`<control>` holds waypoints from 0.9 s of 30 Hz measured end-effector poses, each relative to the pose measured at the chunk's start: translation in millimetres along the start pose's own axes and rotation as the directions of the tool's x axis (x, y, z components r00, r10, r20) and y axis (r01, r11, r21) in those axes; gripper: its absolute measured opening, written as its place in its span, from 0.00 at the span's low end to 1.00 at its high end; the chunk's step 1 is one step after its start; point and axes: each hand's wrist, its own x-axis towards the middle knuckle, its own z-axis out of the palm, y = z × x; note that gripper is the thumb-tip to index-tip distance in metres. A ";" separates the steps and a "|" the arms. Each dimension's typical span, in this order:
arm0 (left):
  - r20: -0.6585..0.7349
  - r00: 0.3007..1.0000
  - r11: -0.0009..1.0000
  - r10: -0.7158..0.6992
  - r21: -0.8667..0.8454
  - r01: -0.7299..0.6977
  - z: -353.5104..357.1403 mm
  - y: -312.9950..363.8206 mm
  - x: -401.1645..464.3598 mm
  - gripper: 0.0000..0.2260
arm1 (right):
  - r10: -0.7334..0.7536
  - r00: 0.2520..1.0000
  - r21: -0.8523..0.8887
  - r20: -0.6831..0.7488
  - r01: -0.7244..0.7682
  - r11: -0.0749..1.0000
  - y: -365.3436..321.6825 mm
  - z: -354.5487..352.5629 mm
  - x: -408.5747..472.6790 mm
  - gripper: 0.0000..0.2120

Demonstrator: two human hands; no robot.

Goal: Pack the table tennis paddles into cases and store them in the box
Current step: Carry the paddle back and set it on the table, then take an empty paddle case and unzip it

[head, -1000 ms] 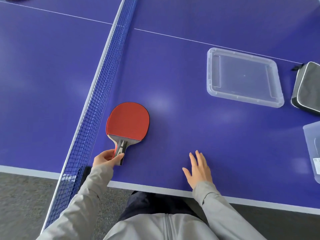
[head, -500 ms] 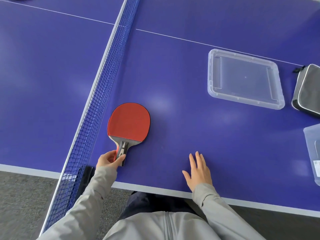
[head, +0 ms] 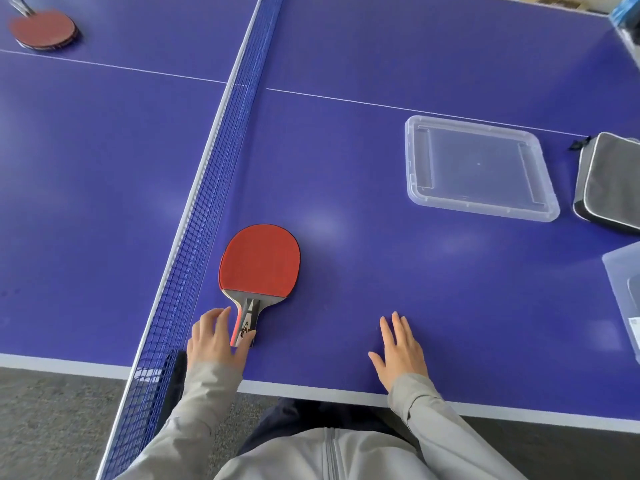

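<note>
Red-rubbered paddle (head: 259,259) lies flat on the counter (head: 346,220) beside the net (head: 221,168). Left hand (head: 214,339), grip loose and unclosed, touches the handle; right hand (head: 401,351) flat, empty. Best to wrap the handle fully before lifting toward the case (head: 609,181). Box (head: 623,299) at right edge; its label unreadable.

Looks like an indoor games room: a blue table tennis table (head: 381,57) with white lines, split by a blue net (head: 221,168), standing on grey carpet (head: 52,420). Left of the net, at the far corner, red paddles (head: 43,29).
</note>
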 end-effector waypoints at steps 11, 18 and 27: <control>0.364 0.811 0.810 0.458 0.205 -0.550 28.5 96.6 4.1 0.32 | 0.180 0.983 0.151 -0.034 -0.173 0.973 29.3 -11.9 -21.2 0.31; 0.534 0.695 0.656 0.481 0.308 -0.690 74.5 154.4 13.6 0.32 | 0.358 0.933 0.243 -0.033 -0.340 0.908 79.3 -14.8 -48.7 0.30; 0.601 0.610 0.519 0.516 0.348 -0.781 106.0 256.1 -12.8 0.32 | 0.527 0.848 0.368 -0.049 -0.475 0.799 175.5 -13.7 -92.6 0.31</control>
